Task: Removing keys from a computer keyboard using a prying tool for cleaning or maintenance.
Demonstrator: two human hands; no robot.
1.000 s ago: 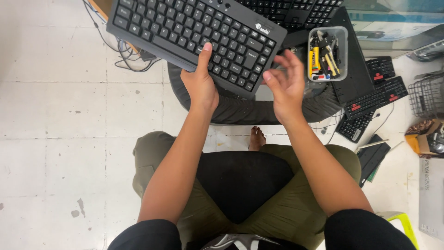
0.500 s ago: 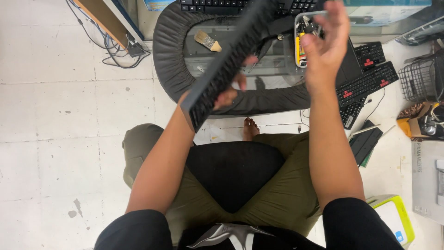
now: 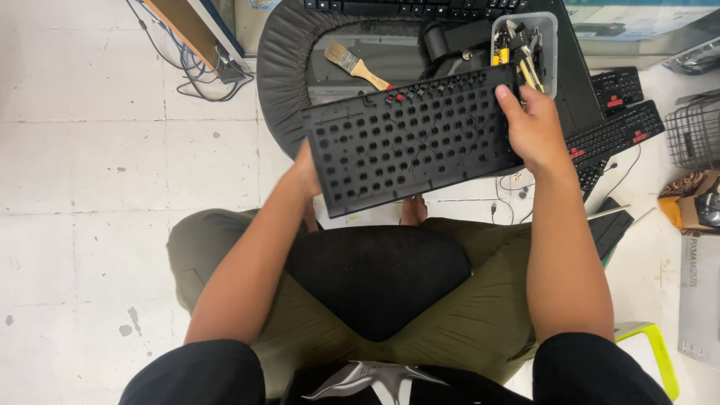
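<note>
A black keyboard (image 3: 412, 142) is held face-down above the lap, long axis running left-right, right end tilted up and away. The right hand (image 3: 534, 127) is clamped on its right edge; the left hand (image 3: 306, 169), mostly hidden beneath, probably grips the left edge.

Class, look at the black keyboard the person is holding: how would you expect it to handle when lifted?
The keyboard probably stays stiff: held only at its ends by the left hand and right hand, it shows no sag. It seems fairly light, since it is held clear of the lap. Its flat shape makes rolling unlikely.
</note>
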